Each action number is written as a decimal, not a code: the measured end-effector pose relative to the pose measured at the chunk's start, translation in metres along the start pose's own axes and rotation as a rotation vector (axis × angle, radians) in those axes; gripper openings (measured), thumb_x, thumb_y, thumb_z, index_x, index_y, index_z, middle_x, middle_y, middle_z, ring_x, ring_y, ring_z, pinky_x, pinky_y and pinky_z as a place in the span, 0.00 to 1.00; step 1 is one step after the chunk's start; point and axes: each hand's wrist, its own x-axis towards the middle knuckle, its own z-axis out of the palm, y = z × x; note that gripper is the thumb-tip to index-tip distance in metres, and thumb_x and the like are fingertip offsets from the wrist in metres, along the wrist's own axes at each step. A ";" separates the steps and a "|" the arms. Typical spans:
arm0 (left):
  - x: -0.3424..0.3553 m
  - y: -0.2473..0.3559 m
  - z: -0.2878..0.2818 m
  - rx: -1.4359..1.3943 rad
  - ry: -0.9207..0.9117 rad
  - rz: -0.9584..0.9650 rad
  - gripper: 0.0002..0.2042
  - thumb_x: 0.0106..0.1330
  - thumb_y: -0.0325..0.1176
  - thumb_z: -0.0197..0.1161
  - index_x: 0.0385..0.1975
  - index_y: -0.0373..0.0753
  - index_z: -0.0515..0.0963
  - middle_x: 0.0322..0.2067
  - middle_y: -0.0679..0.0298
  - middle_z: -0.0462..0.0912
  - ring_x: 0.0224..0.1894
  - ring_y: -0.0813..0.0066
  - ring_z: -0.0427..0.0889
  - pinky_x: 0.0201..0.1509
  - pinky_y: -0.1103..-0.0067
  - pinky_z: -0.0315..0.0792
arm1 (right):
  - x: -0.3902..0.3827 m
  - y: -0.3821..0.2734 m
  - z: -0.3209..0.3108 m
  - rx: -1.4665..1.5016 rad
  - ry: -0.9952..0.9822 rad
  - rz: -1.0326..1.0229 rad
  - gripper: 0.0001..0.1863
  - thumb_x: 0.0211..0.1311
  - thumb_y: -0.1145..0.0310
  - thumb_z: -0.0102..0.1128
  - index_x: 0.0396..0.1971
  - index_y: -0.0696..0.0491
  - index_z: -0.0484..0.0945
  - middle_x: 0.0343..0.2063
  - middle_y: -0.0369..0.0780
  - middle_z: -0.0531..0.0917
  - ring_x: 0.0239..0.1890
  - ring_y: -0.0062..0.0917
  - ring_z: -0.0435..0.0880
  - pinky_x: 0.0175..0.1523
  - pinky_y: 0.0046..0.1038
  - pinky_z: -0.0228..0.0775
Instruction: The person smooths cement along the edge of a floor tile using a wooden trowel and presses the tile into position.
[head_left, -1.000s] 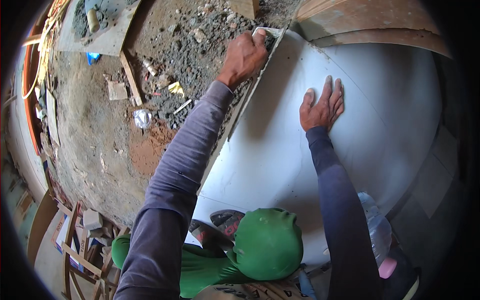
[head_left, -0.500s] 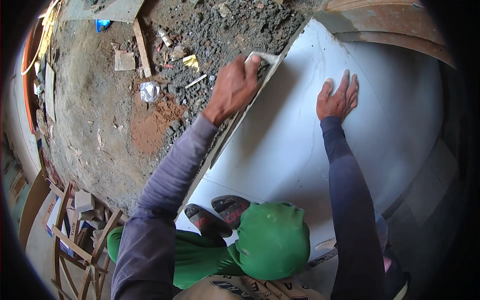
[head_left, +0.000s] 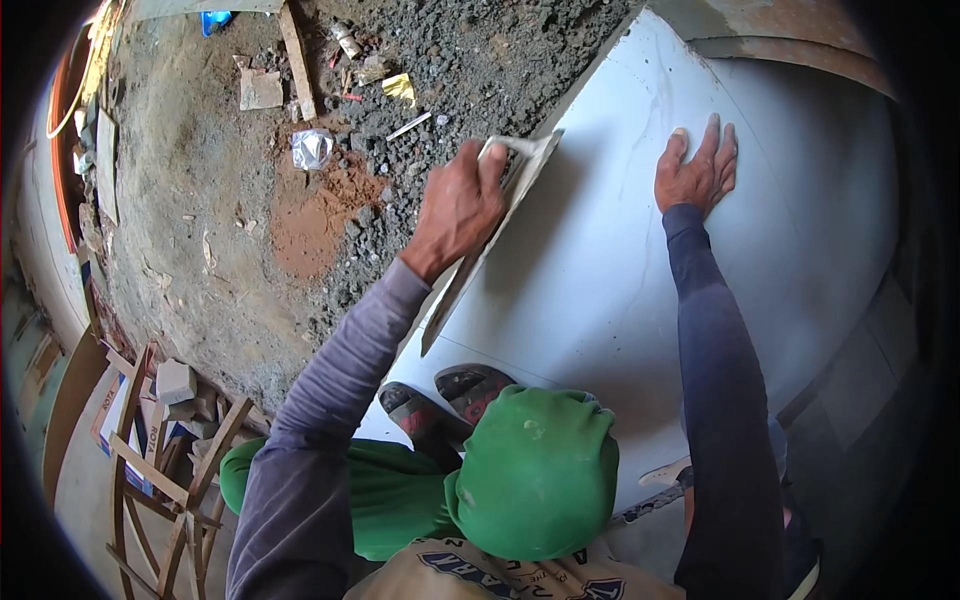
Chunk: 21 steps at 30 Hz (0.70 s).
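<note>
My left hand (head_left: 460, 205) grips a long, flat, cement-smeared trowel (head_left: 528, 174) held on edge along the left side of a large white marbled tile (head_left: 590, 240). Coarse grey mortar and rubble (head_left: 470, 80) lie left of that edge. My right hand (head_left: 696, 170) rests on the tile farther right, fingers spread and holding nothing. Below, my knee in green cloth (head_left: 535, 470) and dark sandals with pink marks (head_left: 465, 395) sit over the tile's near part.
Curved brownish boards (head_left: 780, 45) border the tile's far end. Scattered scraps, a wood strip (head_left: 297, 60) and a silver wrapper (head_left: 311, 149) lie on the dirt. At lower left are a slatted wooden frame (head_left: 180, 500) and broken blocks (head_left: 175, 383); a yellow hose (head_left: 95, 45) runs along the far left.
My left hand has drawn the trowel back toward my body along the tile edge. My right hand stays on the tile. The whole view has shifted, moving the surroundings up in the frame.
</note>
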 end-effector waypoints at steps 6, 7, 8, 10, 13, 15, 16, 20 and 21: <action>-0.006 -0.033 0.010 0.005 0.108 0.082 0.23 0.84 0.47 0.47 0.38 0.29 0.74 0.20 0.39 0.80 0.23 0.35 0.82 0.31 0.50 0.74 | -0.003 -0.002 0.001 0.015 0.007 -0.010 0.36 0.71 0.47 0.55 0.72 0.52 0.70 0.75 0.48 0.66 0.78 0.41 0.59 0.79 0.47 0.47; -0.027 -0.044 0.005 -0.010 0.035 -0.030 0.23 0.84 0.47 0.47 0.39 0.29 0.74 0.20 0.39 0.80 0.24 0.35 0.82 0.32 0.50 0.74 | -0.002 -0.002 0.000 0.012 0.010 -0.004 0.36 0.71 0.47 0.55 0.72 0.53 0.70 0.75 0.48 0.66 0.78 0.41 0.59 0.79 0.47 0.47; -0.052 -0.048 0.001 -0.001 0.006 -0.064 0.23 0.84 0.48 0.47 0.39 0.30 0.74 0.20 0.39 0.80 0.24 0.36 0.83 0.32 0.50 0.74 | -0.001 0.003 -0.001 0.008 0.015 0.001 0.36 0.71 0.47 0.55 0.72 0.53 0.70 0.75 0.48 0.66 0.78 0.41 0.59 0.79 0.47 0.47; -0.070 -0.047 -0.008 0.015 -0.011 -0.103 0.23 0.84 0.48 0.47 0.39 0.30 0.74 0.20 0.39 0.80 0.24 0.36 0.83 0.31 0.50 0.73 | -0.005 0.005 -0.001 0.010 0.016 -0.001 0.36 0.71 0.47 0.55 0.72 0.53 0.70 0.74 0.48 0.66 0.78 0.41 0.59 0.80 0.47 0.47; -0.057 -0.025 -0.010 -0.023 0.001 -0.057 0.24 0.84 0.49 0.46 0.39 0.30 0.74 0.19 0.40 0.78 0.21 0.39 0.81 0.31 0.51 0.73 | -0.001 0.008 0.000 0.011 0.026 -0.001 0.36 0.71 0.47 0.55 0.72 0.53 0.70 0.74 0.48 0.66 0.79 0.40 0.59 0.80 0.47 0.47; -0.008 -0.004 -0.004 -0.021 0.075 0.067 0.25 0.84 0.49 0.45 0.38 0.28 0.74 0.18 0.40 0.77 0.20 0.40 0.80 0.32 0.52 0.74 | 0.000 0.000 0.002 0.027 0.024 -0.004 0.36 0.71 0.47 0.55 0.73 0.53 0.70 0.74 0.48 0.66 0.79 0.40 0.59 0.80 0.46 0.46; 0.015 0.001 0.001 -0.003 0.132 0.150 0.26 0.84 0.49 0.45 0.36 0.27 0.73 0.18 0.39 0.78 0.21 0.38 0.80 0.32 0.51 0.73 | -0.001 -0.003 0.003 0.035 0.019 -0.006 0.36 0.71 0.47 0.55 0.73 0.53 0.70 0.74 0.48 0.66 0.79 0.40 0.59 0.80 0.46 0.46; 0.011 -0.015 0.007 0.066 0.097 0.087 0.25 0.85 0.49 0.45 0.41 0.28 0.74 0.19 0.43 0.79 0.21 0.48 0.83 0.24 0.59 0.73 | -0.002 -0.006 0.003 0.040 0.002 0.006 0.36 0.71 0.47 0.55 0.73 0.53 0.70 0.75 0.47 0.66 0.79 0.40 0.59 0.80 0.46 0.46; -0.010 -0.037 0.008 0.033 0.076 0.049 0.25 0.85 0.49 0.46 0.40 0.28 0.74 0.18 0.44 0.78 0.19 0.48 0.81 0.23 0.59 0.72 | -0.002 -0.006 0.003 0.038 0.003 -0.001 0.36 0.72 0.47 0.55 0.73 0.53 0.70 0.75 0.48 0.66 0.79 0.40 0.59 0.80 0.46 0.46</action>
